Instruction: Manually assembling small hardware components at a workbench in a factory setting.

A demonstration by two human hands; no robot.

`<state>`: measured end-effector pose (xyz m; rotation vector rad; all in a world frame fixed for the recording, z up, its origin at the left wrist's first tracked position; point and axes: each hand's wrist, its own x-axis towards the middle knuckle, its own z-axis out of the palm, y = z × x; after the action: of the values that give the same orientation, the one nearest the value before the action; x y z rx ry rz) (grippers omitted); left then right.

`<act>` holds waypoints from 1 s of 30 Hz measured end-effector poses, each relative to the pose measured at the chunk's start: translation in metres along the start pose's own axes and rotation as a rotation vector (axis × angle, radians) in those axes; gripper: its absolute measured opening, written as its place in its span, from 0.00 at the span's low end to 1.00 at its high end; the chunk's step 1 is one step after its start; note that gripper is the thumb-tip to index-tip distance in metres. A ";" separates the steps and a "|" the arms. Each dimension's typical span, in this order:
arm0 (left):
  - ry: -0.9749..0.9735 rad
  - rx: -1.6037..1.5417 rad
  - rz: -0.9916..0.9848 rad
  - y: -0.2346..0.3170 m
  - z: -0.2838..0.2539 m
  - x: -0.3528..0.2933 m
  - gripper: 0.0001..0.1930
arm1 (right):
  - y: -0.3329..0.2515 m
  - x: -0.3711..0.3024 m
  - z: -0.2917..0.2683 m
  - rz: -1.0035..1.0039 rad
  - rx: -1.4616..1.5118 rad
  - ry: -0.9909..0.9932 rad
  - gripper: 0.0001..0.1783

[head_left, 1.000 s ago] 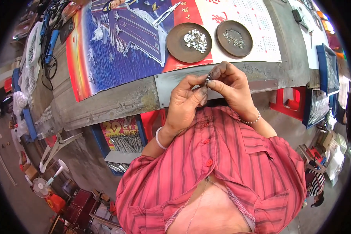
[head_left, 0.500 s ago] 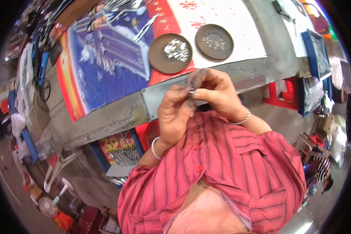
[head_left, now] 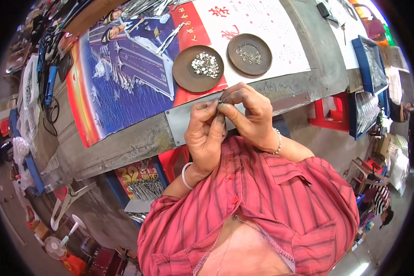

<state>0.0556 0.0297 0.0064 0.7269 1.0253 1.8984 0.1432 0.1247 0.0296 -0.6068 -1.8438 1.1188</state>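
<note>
Above the near edge of the workbench, both my hands meet with their fingertips pinched together. My left hand [head_left: 204, 138] is closed, thumb and forefinger against a tiny dark, shiny metal piece [head_left: 220, 102]. From the other side, my right hand [head_left: 251, 115] grips the same piece between thumb and finger. Its exact kind is too small to make out, and the fingertips partly cover it. Just beyond the hands stands a round brown dish [head_left: 184, 76] with small round silvery pieces [head_left: 205, 65]. Beside it, a second brown dish [head_left: 261, 42] contains thin little metal pins or screws [head_left: 249, 54].
A colourful poster [head_left: 124, 101] lies under the dishes, with metal tools or parts [head_left: 171, 39] on its far side. Blue-handled tools [head_left: 51, 83] and cables lie at the left. Blue trays [head_left: 370, 64] and a red stool [head_left: 329, 112] stand at the right.
My fingers have shifted around the tiny piece, and the right hand's fingers are curled closer over it. The view has tilted slightly; dishes and poster stay in place.
</note>
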 end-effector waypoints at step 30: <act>-0.016 0.150 -0.046 0.000 0.003 0.002 0.13 | 0.016 -0.012 0.002 -0.020 0.024 -0.201 0.18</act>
<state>0.0569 0.0323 0.0080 0.7958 1.1735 1.7880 0.1467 0.1226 0.0101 -0.4747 -1.9988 1.2235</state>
